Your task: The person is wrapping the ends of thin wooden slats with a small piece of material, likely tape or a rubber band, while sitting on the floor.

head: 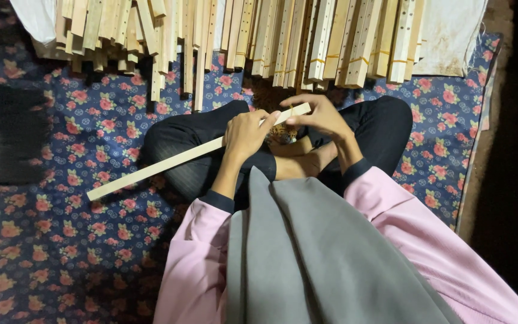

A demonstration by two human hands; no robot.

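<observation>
Mid-frame, the left hand grips the wooden slat to steady it while the right hand pinches its end; stacked slats wait above.

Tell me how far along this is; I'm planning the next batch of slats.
Done: bundled slats lie banded ahead. In hand: one long slat, left hand gripping its middle, right hand at its end. Left: a loose pile, unbanded.
</observation>
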